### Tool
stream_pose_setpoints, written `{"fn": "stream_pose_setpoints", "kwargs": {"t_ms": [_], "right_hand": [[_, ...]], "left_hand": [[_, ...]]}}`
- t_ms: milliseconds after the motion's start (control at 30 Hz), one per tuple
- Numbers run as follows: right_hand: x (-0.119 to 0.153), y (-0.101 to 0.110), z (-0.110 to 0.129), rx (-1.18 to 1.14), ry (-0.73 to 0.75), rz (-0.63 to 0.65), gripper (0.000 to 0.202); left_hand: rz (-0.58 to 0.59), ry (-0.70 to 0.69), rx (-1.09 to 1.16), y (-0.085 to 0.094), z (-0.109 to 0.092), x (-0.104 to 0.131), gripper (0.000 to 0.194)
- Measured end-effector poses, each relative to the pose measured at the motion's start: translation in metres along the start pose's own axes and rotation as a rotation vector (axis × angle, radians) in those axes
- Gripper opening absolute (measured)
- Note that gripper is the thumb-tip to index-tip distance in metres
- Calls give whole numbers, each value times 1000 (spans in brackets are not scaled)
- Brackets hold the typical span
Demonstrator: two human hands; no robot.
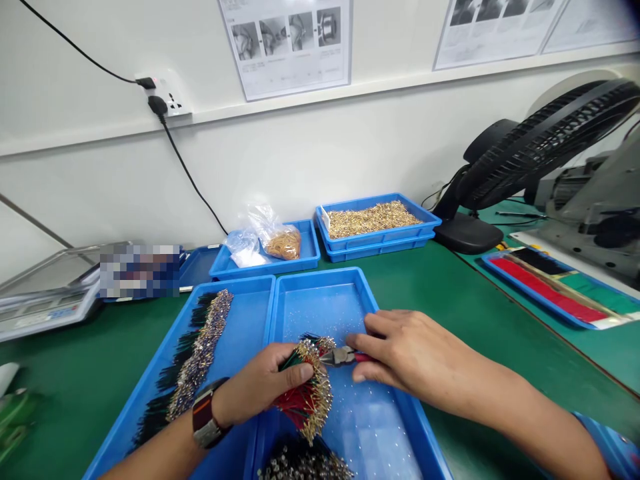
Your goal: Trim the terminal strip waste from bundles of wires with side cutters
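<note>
Green bench [395, 293]: L hand [283, 380] gripping wire bundle [313, 393], R hand [395, 350] grasping pliers [343, 356].

Green object [19, 417] at lower left, blurred and cut off by the frame's edge | wall sheets [293, 47] cropped at top, print too small to read | pliers' handles [361, 358] mostly hidden behind right hand [400, 350], apparently red

A factory workbench (wall instructions [295, 50], parts trays [377, 227]).
</note>
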State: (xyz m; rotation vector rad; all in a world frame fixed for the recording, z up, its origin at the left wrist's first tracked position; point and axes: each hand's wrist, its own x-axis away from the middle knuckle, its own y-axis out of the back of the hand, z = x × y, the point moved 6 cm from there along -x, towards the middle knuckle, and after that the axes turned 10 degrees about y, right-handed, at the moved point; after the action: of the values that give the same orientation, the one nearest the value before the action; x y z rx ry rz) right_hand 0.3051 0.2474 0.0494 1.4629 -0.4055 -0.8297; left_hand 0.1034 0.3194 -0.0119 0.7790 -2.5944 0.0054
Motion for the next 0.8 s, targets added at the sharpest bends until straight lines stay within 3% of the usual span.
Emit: {"fn": "stream_pose_setpoints", "kwargs": {"t_ms": [433,667,800], "right_hand": [[-3,-8,4,-28,17,69,40],[0,-10,3,-17,16,79,40],[1,-7,5,-91,4,85,40]], "left_hand": [[68,205,189,1,24,4,56],[-27,143,60,3,21,0,57],[17,69,-10,1,11,0,54]]}}
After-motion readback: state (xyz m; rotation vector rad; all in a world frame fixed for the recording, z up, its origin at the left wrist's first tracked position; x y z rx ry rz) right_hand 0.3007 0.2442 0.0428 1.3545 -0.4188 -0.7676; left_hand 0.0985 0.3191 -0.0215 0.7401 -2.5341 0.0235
